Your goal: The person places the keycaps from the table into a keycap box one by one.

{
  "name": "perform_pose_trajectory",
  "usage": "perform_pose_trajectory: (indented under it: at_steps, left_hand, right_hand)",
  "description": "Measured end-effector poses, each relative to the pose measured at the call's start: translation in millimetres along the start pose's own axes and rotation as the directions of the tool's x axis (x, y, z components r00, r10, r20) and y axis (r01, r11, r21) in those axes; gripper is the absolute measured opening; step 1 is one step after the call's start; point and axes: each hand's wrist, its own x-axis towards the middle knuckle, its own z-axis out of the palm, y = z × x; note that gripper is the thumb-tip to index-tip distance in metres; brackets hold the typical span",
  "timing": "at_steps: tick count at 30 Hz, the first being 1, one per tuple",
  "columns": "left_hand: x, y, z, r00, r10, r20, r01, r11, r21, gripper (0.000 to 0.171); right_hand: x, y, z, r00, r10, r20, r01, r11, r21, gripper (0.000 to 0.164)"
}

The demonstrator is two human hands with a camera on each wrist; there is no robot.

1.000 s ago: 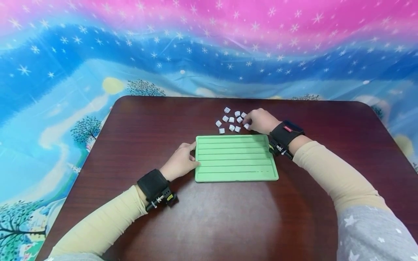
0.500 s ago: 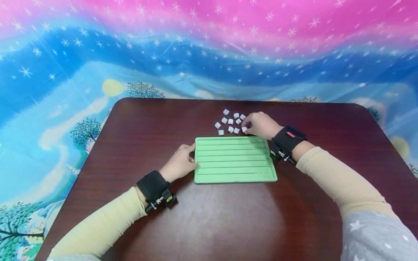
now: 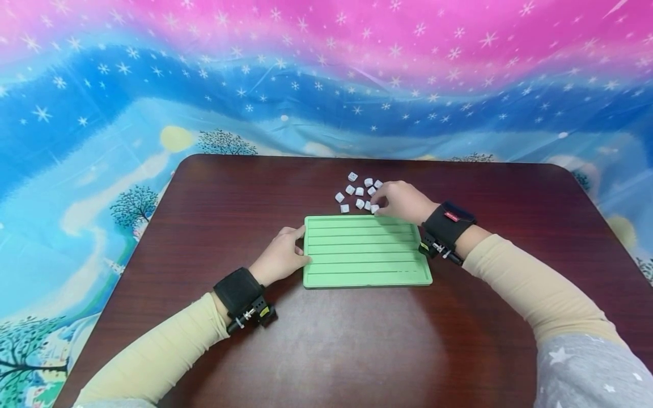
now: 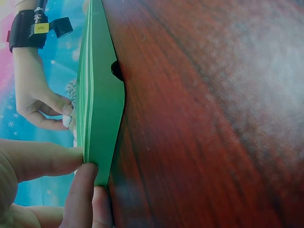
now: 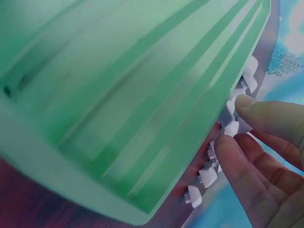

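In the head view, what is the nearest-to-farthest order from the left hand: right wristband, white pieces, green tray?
1. Green tray: left hand grips its left edge.
2. White pieces: beyond the tray's far edge.
3. Right wristband: farther right.

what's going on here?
A person is working with both hands at a dark wooden table. The left hand holds the left edge of a green grooved tray. The right hand pinches a small white piece by the tray's far edge; I can't tell whether it's lifted. The other white pieces lie loose on the table, beyond the tray.
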Motion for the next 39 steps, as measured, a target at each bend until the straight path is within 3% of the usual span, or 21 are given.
perform_pose_trajectory:
  at_steps: [22, 39]
  left_hand:
    - [-0.9, 0.6, -0.7, 1.000, -0.004, 0.000, 0.004, 1.000, -0.001, 0.081]
    - [-0.7, -2.1, -0.4, 1.000, -0.007, 0.009, 0.007, 1.000, -0.012, 0.080]
  right_hand:
    - [14.3, -26.3, 19.9, 0.990, -0.144, 0.003, 0.144, 0.989, -0.012, 0.016]
    - [31.1, -47.7, 33.6, 0.984, -0.172, 0.047, 0.171, 0.985, 0.016, 0.010]
